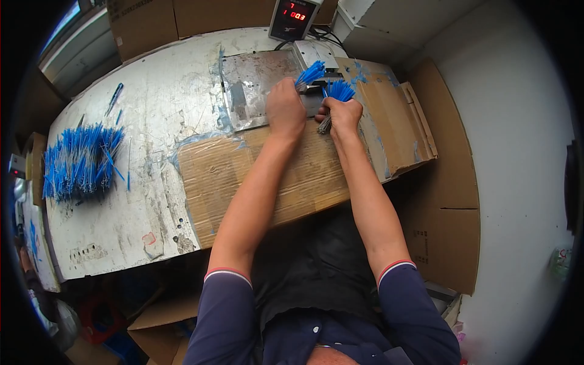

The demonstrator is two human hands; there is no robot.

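My right hand [344, 115] is closed round a bundle of thin blue-and-grey rods [339, 91]. Their blue ends fan out above the fist, and their grey ends stick out below it. Just to its left, my left hand [285, 109] is curled closed beside a second, smaller blue bunch [312, 72], which seems to come from its fingertips. Both hands are above the near edge of a worn metal plate [249, 76] set on the table. A dark part of a small bench device [315, 55] lies between the two bunches.
A large pile of the same blue rods [82, 161] lies at the table's left, with a pen [114, 98] behind it. Flattened cardboard [243, 182] covers the near edge. A box with a red digital display [295, 19] stands at the back. Cardboard [447, 152] and a white wall bound the right.
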